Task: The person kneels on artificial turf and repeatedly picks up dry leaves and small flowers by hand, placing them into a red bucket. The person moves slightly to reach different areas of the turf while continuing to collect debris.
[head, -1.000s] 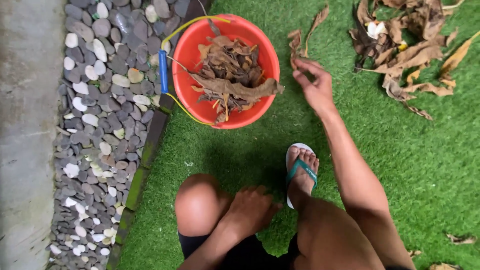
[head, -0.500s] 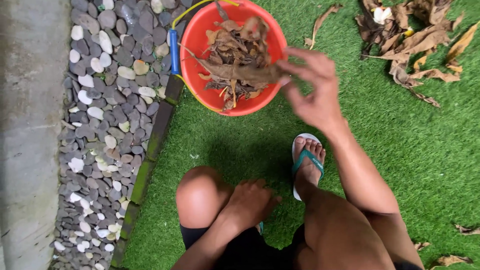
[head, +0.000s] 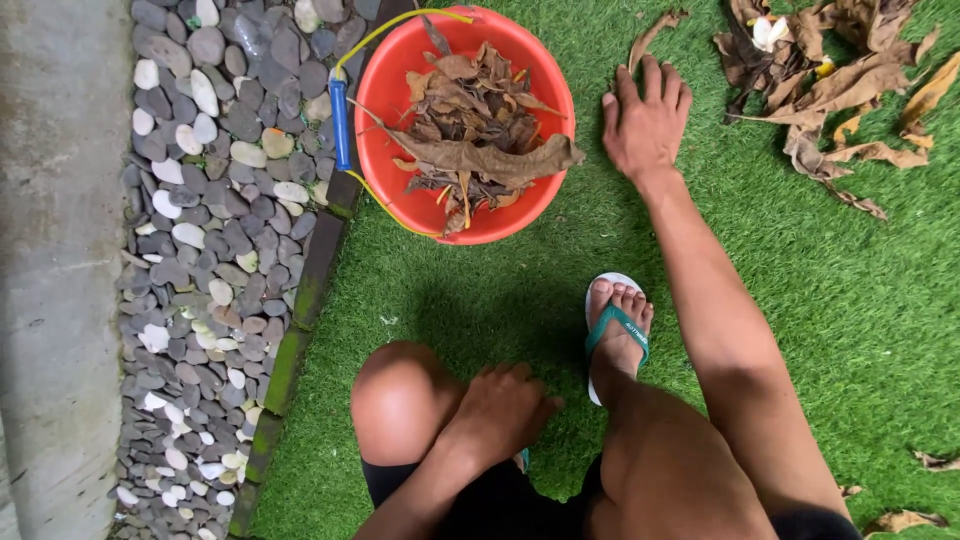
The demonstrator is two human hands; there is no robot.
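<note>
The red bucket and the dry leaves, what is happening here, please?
A person crouches on the grass. The right hand lies flat on the grass beside a curled dry leaf, open and holding nothing. The red bucket is full of brown leaves. A leaf pile lies farther right. The left hand rests by the knee.

A single head-worn view looks steeply down, close over knees, grass point(head: 480, 290) and bucket point(head: 380, 100).
</note>
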